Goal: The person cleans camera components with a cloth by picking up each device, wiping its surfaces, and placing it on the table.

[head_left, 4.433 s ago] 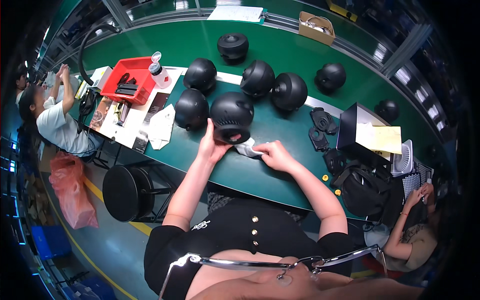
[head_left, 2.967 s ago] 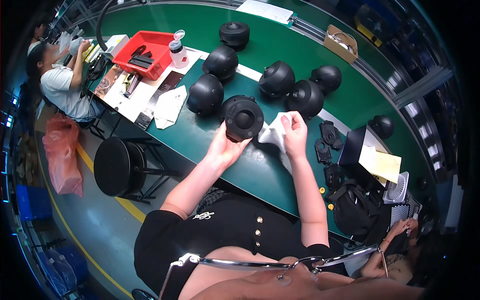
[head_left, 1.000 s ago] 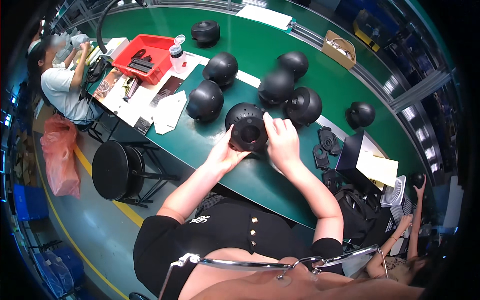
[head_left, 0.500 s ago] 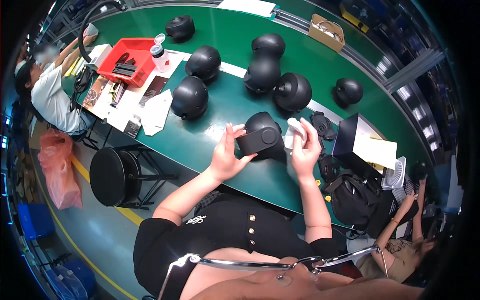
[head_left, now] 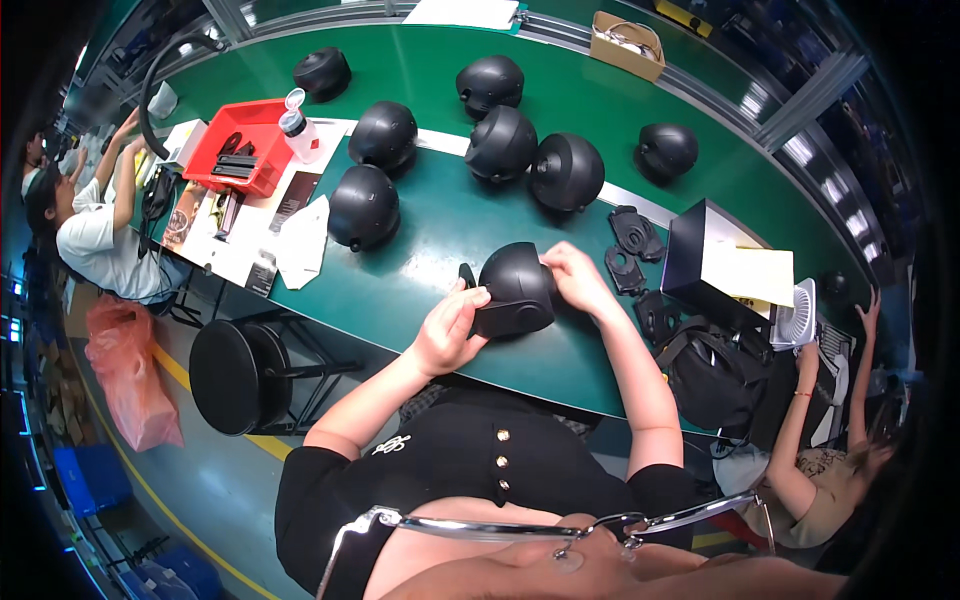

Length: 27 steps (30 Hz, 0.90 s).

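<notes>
I hold a black helmet point(head_left: 514, 289) on its side just above the green table point(head_left: 420, 260), near its front edge. My left hand point(head_left: 448, 328) grips its lower left rim, thumb over the edge. My right hand point(head_left: 573, 281) presses on the helmet's right side, fingers wrapped around the shell. Several more black helmets stand farther back, the nearest ones being a helmet point(head_left: 364, 207) to the left and a helmet point(head_left: 567, 171) beyond my right hand.
A red tray point(head_left: 243, 146) with a white bottle point(head_left: 298, 124) sits far left beside papers. Black flat parts point(head_left: 630, 232) and a black box with a yellow sheet point(head_left: 745, 273) lie right. A black stool point(head_left: 238, 376) stands below the table. Other people work at the left and right.
I have turned the helmet in my hands from lying dome-down to its side. The white cloth seen earlier in my right hand is no longer visible.
</notes>
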Each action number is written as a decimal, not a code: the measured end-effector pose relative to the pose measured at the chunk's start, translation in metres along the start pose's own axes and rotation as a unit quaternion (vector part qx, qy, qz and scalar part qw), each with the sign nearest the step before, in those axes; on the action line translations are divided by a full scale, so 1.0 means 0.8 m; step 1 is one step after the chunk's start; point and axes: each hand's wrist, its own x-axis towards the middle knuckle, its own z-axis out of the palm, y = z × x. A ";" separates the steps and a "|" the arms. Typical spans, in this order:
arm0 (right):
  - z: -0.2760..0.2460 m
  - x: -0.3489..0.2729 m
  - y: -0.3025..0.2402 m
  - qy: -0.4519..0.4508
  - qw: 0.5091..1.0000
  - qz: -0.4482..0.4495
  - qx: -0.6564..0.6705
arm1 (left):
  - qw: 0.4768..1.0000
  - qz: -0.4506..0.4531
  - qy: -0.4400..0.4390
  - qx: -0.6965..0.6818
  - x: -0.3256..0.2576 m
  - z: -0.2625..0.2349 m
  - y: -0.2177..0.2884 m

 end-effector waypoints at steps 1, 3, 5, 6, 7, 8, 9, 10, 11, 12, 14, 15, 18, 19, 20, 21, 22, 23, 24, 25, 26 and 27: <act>-0.004 -0.001 -0.007 0.001 1.000 -0.002 0.001 | 1.000 0.002 -0.001 0.002 0.001 -0.004 0.001; -0.017 -0.008 -0.031 -0.030 0.995 0.071 0.057 | 0.996 -0.049 -0.064 0.042 0.003 -0.016 0.008; -0.022 -0.010 -0.023 0.054 0.995 0.030 0.080 | 0.996 -0.067 -0.045 0.032 0.005 -0.018 0.013; -0.023 -0.014 -0.023 0.094 0.989 0.039 0.111 | 0.996 -0.086 -0.025 0.024 0.005 -0.019 0.014; -0.027 -0.015 -0.040 0.131 0.980 0.047 0.144 | 0.995 -0.099 -0.010 0.023 0.001 -0.024 0.011; -0.027 -0.015 -0.054 0.152 0.973 0.046 0.167 | 0.994 -0.113 0.006 0.010 -0.007 -0.029 0.006; -0.024 -0.016 -0.063 0.151 0.973 0.045 0.170 | 0.992 -0.128 0.023 -0.001 -0.016 -0.034 0.001; -0.023 -0.020 -0.071 0.159 0.969 0.019 0.187 | 0.992 -0.124 0.014 0.003 -0.028 -0.039 -0.006; -0.020 -0.022 -0.077 0.162 0.965 -0.010 0.205 | 0.992 -0.126 0.014 0.007 -0.038 -0.044 -0.010; -0.018 -0.023 -0.081 0.157 0.965 -0.036 0.205 | 0.989 -0.147 0.013 -0.003 -0.048 -0.050 -0.013; -0.013 -0.022 -0.083 0.136 0.970 -0.036 0.199 | 0.983 -0.180 -0.013 0.009 -0.062 -0.061 -0.014; -0.010 -0.019 -0.085 0.121 0.974 -0.034 0.190 | 0.983 -0.185 -0.011 0.015 -0.069 -0.063 -0.011; -0.004 -0.010 -0.091 0.099 0.978 -0.031 0.182 | 0.936 -0.347 -0.039 -0.033 -0.049 -0.078 0.019; -0.003 -0.007 -0.092 0.092 0.979 -0.034 0.181 | 0.935 -0.350 -0.034 -0.030 -0.051 -0.078 0.020; -0.001 -0.005 -0.093 0.092 0.981 -0.040 0.168 | 0.923 -0.378 0.001 -0.074 -0.051 -0.076 0.019; 0.000 -0.003 -0.094 0.093 0.982 -0.047 0.156 | 0.907 -0.402 0.036 -0.119 -0.050 -0.072 0.017; 0.002 -0.002 -0.094 0.090 0.983 -0.048 0.155 | 0.902 -0.404 0.071 -0.135 -0.040 -0.068 0.018; 0.003 -0.002 -0.094 0.094 0.984 -0.054 0.141 | 0.889 -0.428 0.089 -0.134 -0.032 -0.063 0.017; 0.004 -0.003 -0.094 0.099 0.985 -0.060 0.128 | 0.895 -0.422 0.071 -0.128 -0.031 -0.064 0.013; 0.004 -0.005 -0.092 0.099 0.985 -0.059 0.127 | 0.900 -0.414 0.051 -0.123 -0.030 -0.064 0.011; 0.004 -0.008 -0.089 0.101 0.986 -0.052 0.125 | 0.900 -0.415 0.051 -0.125 -0.029 -0.063 0.010; 0.003 -0.011 -0.086 0.103 0.986 -0.044 0.124 | 0.902 -0.404 0.063 -0.137 -0.029 -0.061 0.009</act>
